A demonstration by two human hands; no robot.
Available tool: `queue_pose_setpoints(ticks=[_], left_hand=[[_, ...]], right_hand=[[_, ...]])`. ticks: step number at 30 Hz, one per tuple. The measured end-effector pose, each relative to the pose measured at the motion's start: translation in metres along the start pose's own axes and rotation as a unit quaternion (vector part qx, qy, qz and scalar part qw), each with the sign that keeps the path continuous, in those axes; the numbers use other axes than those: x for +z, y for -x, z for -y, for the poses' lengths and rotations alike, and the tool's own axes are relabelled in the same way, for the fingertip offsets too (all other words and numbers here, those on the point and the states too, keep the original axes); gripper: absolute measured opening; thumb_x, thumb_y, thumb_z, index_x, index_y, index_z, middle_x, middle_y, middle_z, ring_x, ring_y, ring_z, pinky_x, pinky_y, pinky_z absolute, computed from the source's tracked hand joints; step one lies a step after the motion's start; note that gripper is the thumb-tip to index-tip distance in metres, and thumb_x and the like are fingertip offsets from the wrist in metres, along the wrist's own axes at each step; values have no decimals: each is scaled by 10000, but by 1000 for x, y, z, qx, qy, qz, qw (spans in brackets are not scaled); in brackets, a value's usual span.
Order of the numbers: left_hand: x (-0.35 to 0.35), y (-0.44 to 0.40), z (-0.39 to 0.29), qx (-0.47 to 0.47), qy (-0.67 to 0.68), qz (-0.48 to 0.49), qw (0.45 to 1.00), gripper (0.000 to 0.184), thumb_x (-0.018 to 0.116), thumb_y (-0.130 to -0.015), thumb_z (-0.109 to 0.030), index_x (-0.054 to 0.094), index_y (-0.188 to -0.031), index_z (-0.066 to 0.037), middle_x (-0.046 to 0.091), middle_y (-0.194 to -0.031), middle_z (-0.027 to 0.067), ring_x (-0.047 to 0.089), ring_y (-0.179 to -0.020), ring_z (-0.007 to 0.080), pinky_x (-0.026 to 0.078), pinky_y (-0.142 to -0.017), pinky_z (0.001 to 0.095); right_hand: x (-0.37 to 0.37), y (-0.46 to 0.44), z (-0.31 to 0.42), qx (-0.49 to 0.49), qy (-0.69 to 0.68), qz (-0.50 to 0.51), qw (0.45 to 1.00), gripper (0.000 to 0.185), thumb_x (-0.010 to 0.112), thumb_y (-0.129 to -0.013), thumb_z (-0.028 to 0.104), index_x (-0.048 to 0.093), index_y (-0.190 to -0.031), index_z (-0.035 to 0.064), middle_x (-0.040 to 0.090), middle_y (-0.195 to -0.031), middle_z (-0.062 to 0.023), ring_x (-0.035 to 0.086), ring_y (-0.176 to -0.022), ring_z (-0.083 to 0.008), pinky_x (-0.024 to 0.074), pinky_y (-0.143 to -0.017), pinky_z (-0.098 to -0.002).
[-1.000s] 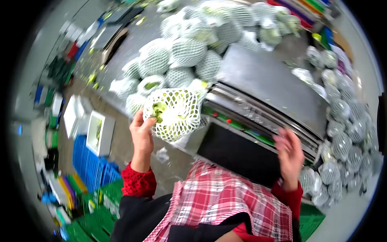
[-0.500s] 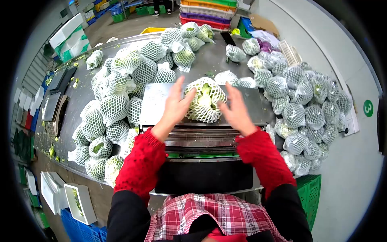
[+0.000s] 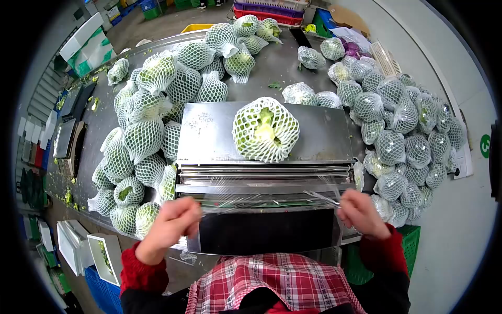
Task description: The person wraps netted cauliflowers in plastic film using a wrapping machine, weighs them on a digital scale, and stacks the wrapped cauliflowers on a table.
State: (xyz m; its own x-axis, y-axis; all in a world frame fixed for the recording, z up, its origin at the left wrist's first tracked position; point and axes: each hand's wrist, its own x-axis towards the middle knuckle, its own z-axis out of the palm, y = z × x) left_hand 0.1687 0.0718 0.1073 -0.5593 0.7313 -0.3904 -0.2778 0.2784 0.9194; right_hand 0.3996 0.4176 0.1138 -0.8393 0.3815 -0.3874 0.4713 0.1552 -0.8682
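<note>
A sheet of clear plastic film [image 3: 251, 196] is stretched between my two hands, over the rollers of the wrapping machine [image 3: 209, 137]. My left hand [image 3: 175, 222] is closed on the film's left edge, and my right hand [image 3: 362, 212] pinches its right edge. On the machine's metal top rests a cauliflower-like green vegetable in a white foam net [image 3: 265, 130], its pale stem facing up. Neither hand touches it. Below the film lies the machine's black plate [image 3: 266, 231].
Netted vegetables [image 3: 144, 138] are heaped on the left of the table. Film-wrapped ones [image 3: 391, 149] pile up on the right against the wall. A phone-like dark object [image 3: 299, 37] lies at the back. A green crate [image 3: 410, 251] stands low at right.
Both hands have left the netted vegetable and come down toward me, closing on the film and pulling it out. The vegetable stays on the machine top.
</note>
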Motion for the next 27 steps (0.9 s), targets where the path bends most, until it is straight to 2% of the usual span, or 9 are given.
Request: queue_pose_setpoints(ticks=[5,6,7,8,10,12,16,21,27], left_hand=[[-7,-92,-89,337,-138,-243,899,217,516,-890,-22,498,-674,-39,488,-565,30,448,-501,84,359,-477,234],[-30,-152,-62,489,-397,-282,723,186,568,-881,-78,505,-708,-44,483,-555,69,494,-495,118,405,-477,280],[-40,-193,-30,373,-630,-322,600,105,602,-841,-101,537,-781,-44,533,-594,114,548,-505,182,437,-479,339],[-30,-203,-13,313,-641,-274,646,116,619,-807,-116,568,-883,-45,638,-816,156,637,-687,254,498,-569,377],[-15,-197,-10,581,-569,-174,555,355,575,-823,-65,540,-1176,-66,514,-1337,202,551,-1182,326,477,-958,420],[-8,-193,-9,639,-626,-80,440,446,542,-841,-98,475,-1282,-89,464,-1407,181,471,-1294,309,348,-1111,417],[-5,-201,-20,617,-616,-39,488,557,586,-777,-108,467,-1317,-48,460,-1410,183,483,-1278,317,403,-1066,419],[-2,-168,-32,586,-381,82,711,761,746,-569,-142,513,-1277,13,548,-1294,232,591,-1122,386,507,-925,407],[39,-47,28,183,-172,223,942,549,852,-655,-254,642,-1063,47,692,-963,136,663,-874,184,516,-776,317]], right_hand=[[-21,-82,62,-217,-158,-181,946,200,500,-956,113,478,-763,65,512,-590,-22,441,-446,-82,343,-437,-177],[-25,-143,30,-374,100,-271,881,196,565,-905,144,508,-749,40,571,-599,-63,485,-470,-125,396,-449,-274],[-15,-165,23,-309,243,-274,878,166,603,-854,138,533,-744,35,596,-643,-106,560,-521,-199,454,-511,-342],[-12,-189,-8,-354,357,-261,824,125,640,-809,145,552,-787,59,621,-741,-136,610,-601,-259,483,-555,-366],[12,-192,-9,-443,373,-260,773,288,678,-746,114,582,-1016,87,631,-985,-97,645,-792,-291,518,-652,-389],[21,-192,9,-550,423,-247,676,473,651,-746,58,529,-1203,49,614,-1092,-116,616,-996,-284,489,-832,-392],[35,-203,20,-591,370,-163,698,496,615,-754,24,528,-1242,33,623,-1144,-131,606,-1043,-284,453,-902,-378],[17,-156,19,-537,359,-73,760,449,685,-750,143,585,-1172,29,654,-1074,-120,616,-1017,-280,450,-873,-361],[55,-23,-18,-259,154,187,935,512,808,-742,389,630,-1056,26,677,-853,-146,687,-757,-260,515,-656,-329]])
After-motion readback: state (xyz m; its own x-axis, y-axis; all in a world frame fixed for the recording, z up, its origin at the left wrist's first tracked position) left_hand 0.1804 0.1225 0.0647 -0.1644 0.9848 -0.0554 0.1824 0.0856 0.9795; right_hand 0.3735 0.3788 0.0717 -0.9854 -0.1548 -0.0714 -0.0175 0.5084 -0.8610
